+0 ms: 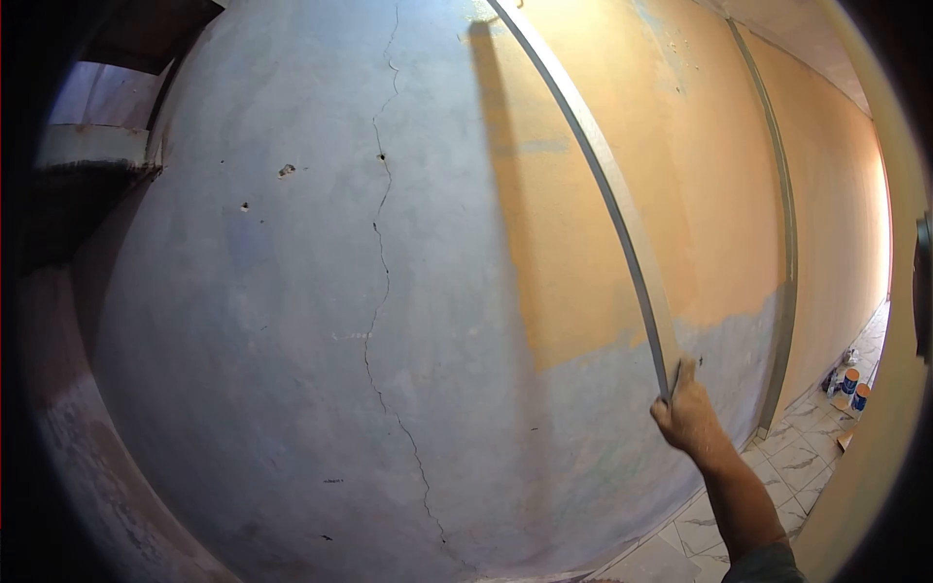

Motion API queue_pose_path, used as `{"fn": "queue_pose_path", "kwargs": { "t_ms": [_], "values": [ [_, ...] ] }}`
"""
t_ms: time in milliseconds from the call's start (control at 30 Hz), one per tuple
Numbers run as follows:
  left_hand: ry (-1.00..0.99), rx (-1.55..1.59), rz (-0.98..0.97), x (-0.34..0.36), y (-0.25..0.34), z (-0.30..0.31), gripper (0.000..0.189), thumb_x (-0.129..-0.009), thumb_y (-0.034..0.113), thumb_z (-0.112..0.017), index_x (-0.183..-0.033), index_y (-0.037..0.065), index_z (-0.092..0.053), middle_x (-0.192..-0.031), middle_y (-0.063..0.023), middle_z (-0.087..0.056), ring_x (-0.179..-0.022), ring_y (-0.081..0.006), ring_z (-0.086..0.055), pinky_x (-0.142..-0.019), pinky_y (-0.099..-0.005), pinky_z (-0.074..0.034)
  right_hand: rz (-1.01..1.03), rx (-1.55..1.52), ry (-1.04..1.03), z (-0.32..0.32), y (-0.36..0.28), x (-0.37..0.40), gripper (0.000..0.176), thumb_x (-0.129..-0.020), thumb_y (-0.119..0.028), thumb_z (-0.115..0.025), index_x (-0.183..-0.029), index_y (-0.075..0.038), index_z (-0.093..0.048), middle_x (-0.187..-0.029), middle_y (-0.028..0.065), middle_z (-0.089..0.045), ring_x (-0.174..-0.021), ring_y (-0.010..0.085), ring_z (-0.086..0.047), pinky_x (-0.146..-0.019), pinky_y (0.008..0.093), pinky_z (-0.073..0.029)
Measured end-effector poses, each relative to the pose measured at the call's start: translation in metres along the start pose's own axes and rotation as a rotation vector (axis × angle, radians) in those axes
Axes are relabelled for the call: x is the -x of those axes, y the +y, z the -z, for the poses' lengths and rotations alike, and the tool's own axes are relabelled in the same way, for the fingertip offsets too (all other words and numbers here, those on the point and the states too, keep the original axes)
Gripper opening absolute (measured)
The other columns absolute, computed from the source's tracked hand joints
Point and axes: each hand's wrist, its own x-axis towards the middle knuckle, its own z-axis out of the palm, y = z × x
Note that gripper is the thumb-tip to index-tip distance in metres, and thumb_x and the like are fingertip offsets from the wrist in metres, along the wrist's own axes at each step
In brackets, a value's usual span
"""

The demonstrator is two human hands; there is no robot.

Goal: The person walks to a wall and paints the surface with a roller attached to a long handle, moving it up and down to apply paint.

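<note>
My right hand [692, 420] comes in from the lower right, its fingers closed round the lower end of a long metal pole [614, 180]. The pole is straight-edged and pale grey, and looks bowed through the lens. From my fist it slants up and to the left, past the top of the view, so its upper end is cut off. Behind it is a wall, with yellow paint [583, 282] on the upper right and bluish-grey plaster [292, 311] elsewhere. The pole's dark shadow [505, 185] falls on the wall to its left. My left hand is out of view.
A thin crack [367, 360] runs down the grey wall, with a small chipped hole [287, 171] nearby. A vertical strip [785, 223] divides the wall at right. Paint cans [860, 395] stand on the tiled floor [802, 457]. A dark ledge [87, 180] juts out at left.
</note>
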Motion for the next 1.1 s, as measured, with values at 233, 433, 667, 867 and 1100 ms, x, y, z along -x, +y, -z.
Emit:
{"fn": "queue_pose_path", "kwargs": {
  "t_ms": [233,433,667,867,1100],
  "values": [
    [0.009,-0.019,0.013,0.001,0.001,0.000,0.029,-0.101,0.034,-0.048,-0.108,0.007,-0.055,-0.096,-0.0029,-0.056,-0.083,-0.0136,-0.054,-0.073,-0.0291,-0.044,-0.077,-0.014,-0.109,-0.027,0.031,0.102,0.067,-0.076,-0.003,-0.059,-0.129,0.003,-0.018,-0.072,0.0324,-0.056,-0.069,0.0543,-0.057,-0.061,0.0552,-0.047],
    [0.025,-0.022,0.012,0.002,0.002,0.001,0.028,-0.101,0.034,-0.048,-0.108,0.008,-0.055,-0.095,-0.0026,-0.056,-0.082,-0.0134,-0.054,-0.072,-0.0290,-0.044,-0.214,-0.051,-0.222,-0.050,0.045,0.174,0.078,-0.074,-0.007,-0.065,-0.135,0.001,-0.017,-0.078,0.0326,-0.058,-0.070,0.0537,-0.059,-0.064,0.0569,-0.048],
    [0.036,-0.020,0.022,0.002,0.000,0.004,0.028,-0.101,0.034,-0.048,-0.107,0.008,-0.055,-0.094,-0.0022,-0.056,-0.081,-0.0131,-0.054,-0.071,-0.0288,-0.044,-0.176,-0.038,-0.219,-0.076,0.084,0.234,0.078,-0.074,-0.003,-0.063,-0.134,0.001,-0.013,-0.072,0.0277,-0.057,-0.065,0.0498,-0.060,-0.058,0.0528,-0.049],
    [0.048,-0.022,0.030,0.003,-0.001,0.005,0.027,-0.101,0.034,-0.048,-0.106,0.008,-0.056,-0.092,-0.0019,-0.056,-0.080,-0.0129,-0.053,-0.071,-0.0286,-0.044,-0.200,-0.010,-0.252,-0.085,0.111,0.280,0.078,-0.074,-0.004,-0.063,-0.134,0.001,-0.013,-0.075,0.0286,-0.057,-0.067,0.0509,-0.060,-0.059,0.0539,-0.049],
    [0.053,-0.023,0.033,0.000,-0.005,0.007,0.027,-0.101,0.034,-0.048,-0.105,0.008,-0.056,-0.091,-0.0016,-0.056,-0.079,-0.0126,-0.053,-0.070,-0.0285,-0.043,-0.138,0.026,-0.193,-0.061,0.091,0.224,0.076,-0.074,-0.004,-0.062,-0.133,0.001,-0.015,-0.077,0.0303,-0.057,-0.069,0.0536,-0.058,-0.062,0.0546,-0.048]
  ]
}}
